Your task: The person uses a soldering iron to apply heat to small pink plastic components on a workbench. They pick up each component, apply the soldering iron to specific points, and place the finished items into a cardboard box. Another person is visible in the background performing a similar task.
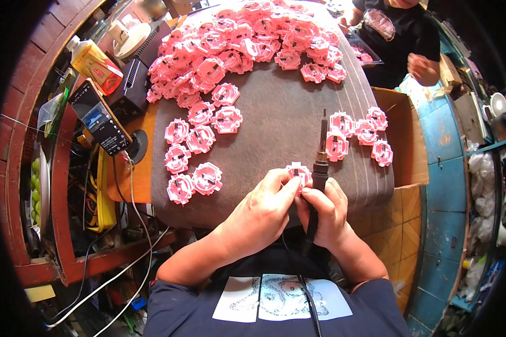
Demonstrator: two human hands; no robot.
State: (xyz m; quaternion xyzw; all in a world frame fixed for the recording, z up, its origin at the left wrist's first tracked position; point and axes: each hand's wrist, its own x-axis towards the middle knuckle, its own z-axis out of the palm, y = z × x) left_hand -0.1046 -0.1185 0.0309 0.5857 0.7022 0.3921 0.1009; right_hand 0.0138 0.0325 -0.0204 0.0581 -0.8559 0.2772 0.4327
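Near the front edge of the dark mat, my left hand [257, 206] pinches a small pink plastic part [299, 170] with a dark piece at its middle. My right hand [330, 212] is closed around the black handle of a soldering iron [321, 168]. Its thin tip points away from me, past the held part and apart from it. The thumb of my right hand comes close to the pink part; whether it touches cannot be made out. Loose pink parts [200, 139] lie to the left, and another small group [366, 132] lies right of the iron.
A large heap of pink parts [213, 50] covers the far side of the mat [270, 123]. At left stand a phone [99, 119] on a stand, a bottle [95, 64] and cables [146, 224]. A cardboard box [402, 140] is at right; another person [402, 39] is beyond.
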